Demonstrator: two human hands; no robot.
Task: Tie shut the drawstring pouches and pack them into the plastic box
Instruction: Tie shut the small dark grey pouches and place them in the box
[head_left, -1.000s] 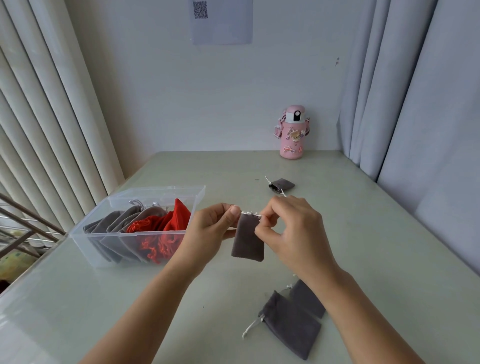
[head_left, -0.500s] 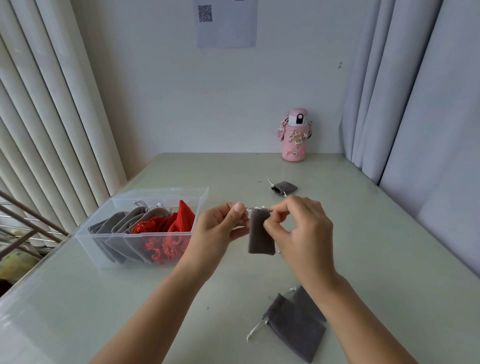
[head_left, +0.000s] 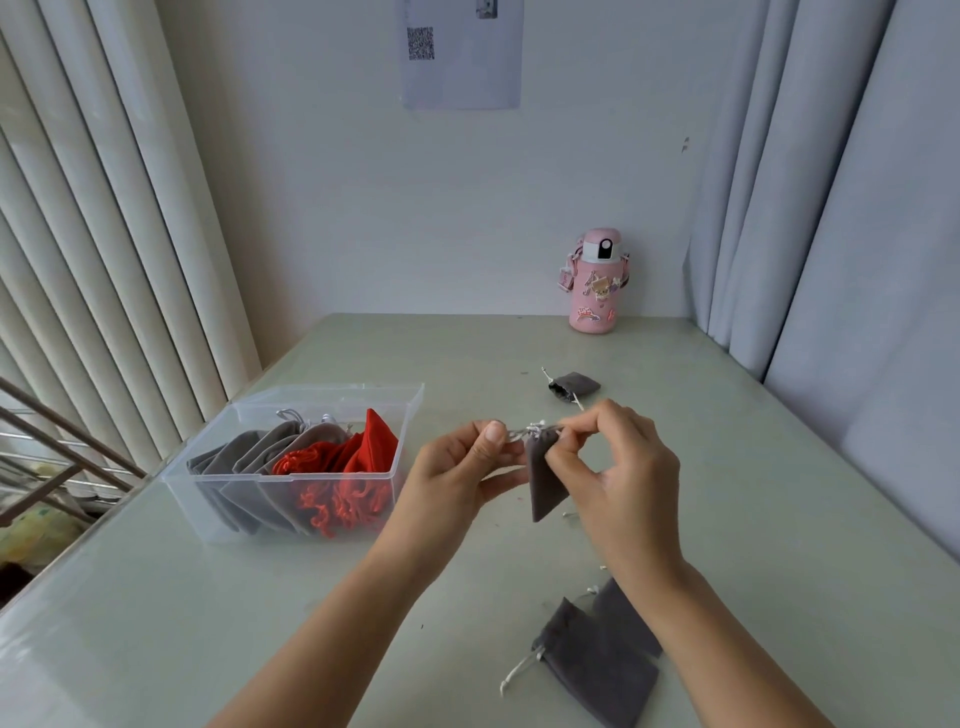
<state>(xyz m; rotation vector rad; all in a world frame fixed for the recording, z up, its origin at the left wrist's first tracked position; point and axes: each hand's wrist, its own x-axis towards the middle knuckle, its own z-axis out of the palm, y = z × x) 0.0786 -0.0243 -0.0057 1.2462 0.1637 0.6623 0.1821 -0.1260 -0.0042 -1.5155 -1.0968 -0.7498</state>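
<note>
While we look nearest first, two grey pouches (head_left: 597, 660) lie overlapped on the table (head_left: 208, 623) by our right forearm, cords loose, probably untied. Above them both hands work mid-air: left hand (head_left: 467, 467) pinches the cord (head_left: 524, 432) on one side, right hand (head_left: 618, 467) pinches the other side at the neck of the held grey pouch (head_left: 543, 480), which hangs below the fingers, clear of the table. Neck looks cinched; whether a knot exists yet we cannot tell, too small. Left of the hands sits the plastic box (head_left: 405, 415), open, with grey pouches and red pouches (head_left: 343, 478) packed upright inside. Farther back one more small grey pouch (head_left: 574, 387) lies alone, then a pink bottle (head_left: 595, 283) at the wall.

Risks, as we judge them: thin slick cord slipping from either pinch, dropping the pouch; a loose knot reopening when packed; uneven pull jerking the cord through its channel.
</note>
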